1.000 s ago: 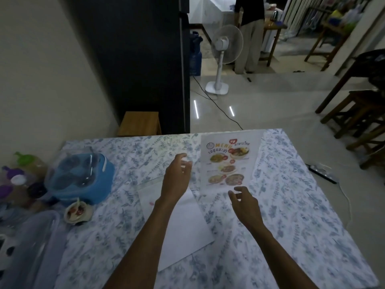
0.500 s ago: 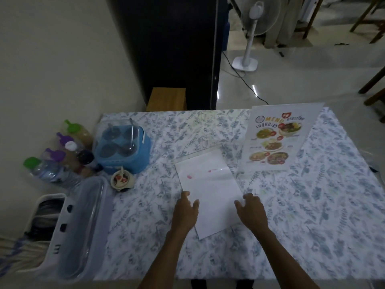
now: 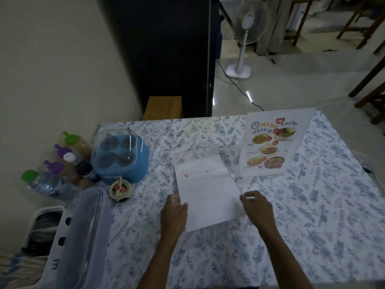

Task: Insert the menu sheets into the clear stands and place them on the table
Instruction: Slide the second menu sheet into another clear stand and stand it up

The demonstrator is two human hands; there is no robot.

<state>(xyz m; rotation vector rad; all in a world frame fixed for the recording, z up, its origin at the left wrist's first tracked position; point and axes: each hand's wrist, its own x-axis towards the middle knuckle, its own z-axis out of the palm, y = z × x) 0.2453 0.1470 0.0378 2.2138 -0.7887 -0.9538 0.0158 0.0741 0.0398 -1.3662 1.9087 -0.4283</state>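
Note:
A white menu sheet (image 3: 208,190) lies face down in the middle of the floral table (image 3: 312,215), with faint pink print showing through. Its far end meets a clear stand (image 3: 198,152) lying flat; how far in it sits I cannot tell. My left hand (image 3: 174,215) pinches the sheet's near left edge, thumb on top. My right hand (image 3: 257,207) curls around the near right edge. A second stand with a colourful menu (image 3: 273,142) is upright at the back right, beyond my right hand.
At the left are a blue condiment caddy (image 3: 120,157), a small sauce cup (image 3: 120,189), several bottles (image 3: 60,176) and a clear lidded box (image 3: 83,236). Past the table's far edge are a wooden stool (image 3: 163,108) and a floor fan (image 3: 245,34).
Both hands drew back from beside the upright menu to the near edges of the white sheet and closed on it. The view tilted down onto the table.

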